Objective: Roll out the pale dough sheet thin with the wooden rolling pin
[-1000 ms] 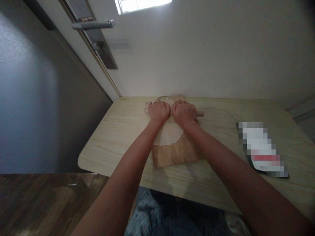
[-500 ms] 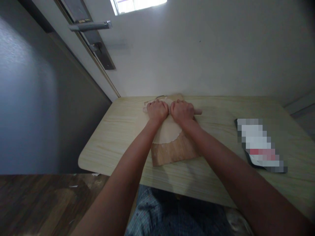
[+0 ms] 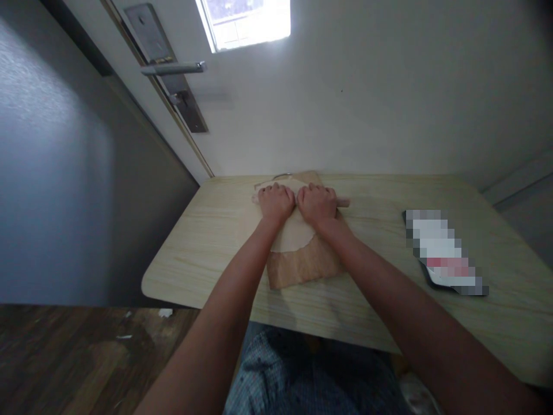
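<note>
Both my hands are closed around a wooden rolling pin (image 3: 343, 203), which lies crosswise on a thin sheet of pale dough (image 3: 294, 235). My left hand (image 3: 276, 202) covers most of the pin's left part. Close beside it, my right hand (image 3: 317, 203) grips the right part, and the pin's end sticks out past it. Under the dough is a brown wooden board (image 3: 307, 268), bare along its near edge. The dough hangs past the board's left side onto the table. Part of the dough is hidden under my hands and forearms.
The board rests on a light wood-grain table (image 3: 185, 248). To the right lies a dark-edged flat item (image 3: 444, 251) with its face blurred out. Behind the table stands a pale door with a metal handle (image 3: 173, 68) and a small bright window (image 3: 248, 23).
The view has tilted up a little, showing more of the window. My hands keep their grip on the rolling pin near the far part of the dough, with little visible shift.
</note>
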`<state>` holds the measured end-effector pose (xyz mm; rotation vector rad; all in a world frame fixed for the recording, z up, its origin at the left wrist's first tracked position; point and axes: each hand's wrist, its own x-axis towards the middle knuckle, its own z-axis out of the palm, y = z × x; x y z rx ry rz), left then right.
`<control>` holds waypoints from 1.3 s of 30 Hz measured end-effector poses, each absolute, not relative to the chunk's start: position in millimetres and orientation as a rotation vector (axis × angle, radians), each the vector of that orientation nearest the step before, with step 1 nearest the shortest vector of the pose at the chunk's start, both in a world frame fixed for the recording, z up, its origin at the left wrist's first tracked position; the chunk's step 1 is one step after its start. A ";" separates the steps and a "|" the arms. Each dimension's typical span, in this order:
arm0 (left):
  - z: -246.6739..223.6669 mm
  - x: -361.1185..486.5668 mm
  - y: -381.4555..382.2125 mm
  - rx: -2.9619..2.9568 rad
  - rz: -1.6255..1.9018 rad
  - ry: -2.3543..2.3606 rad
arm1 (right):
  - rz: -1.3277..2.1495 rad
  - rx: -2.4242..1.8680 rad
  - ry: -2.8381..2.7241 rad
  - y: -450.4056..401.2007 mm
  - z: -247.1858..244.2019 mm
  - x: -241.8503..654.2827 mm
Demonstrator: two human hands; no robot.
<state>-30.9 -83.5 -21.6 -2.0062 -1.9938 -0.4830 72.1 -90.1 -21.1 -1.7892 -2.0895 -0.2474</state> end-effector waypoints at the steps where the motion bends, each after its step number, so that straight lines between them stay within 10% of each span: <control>1: -21.6 -30.9 -83.8 -2.010 -0.481 -1.997 | -0.258 -1.783 -2.089 -90.1 -21.6 72.2; 39: -19.6 -30.0 -78.2 -1.982 -0.422 -2.038 | -0.219 -1.792 -2.087 -82.2 -21.0 71.7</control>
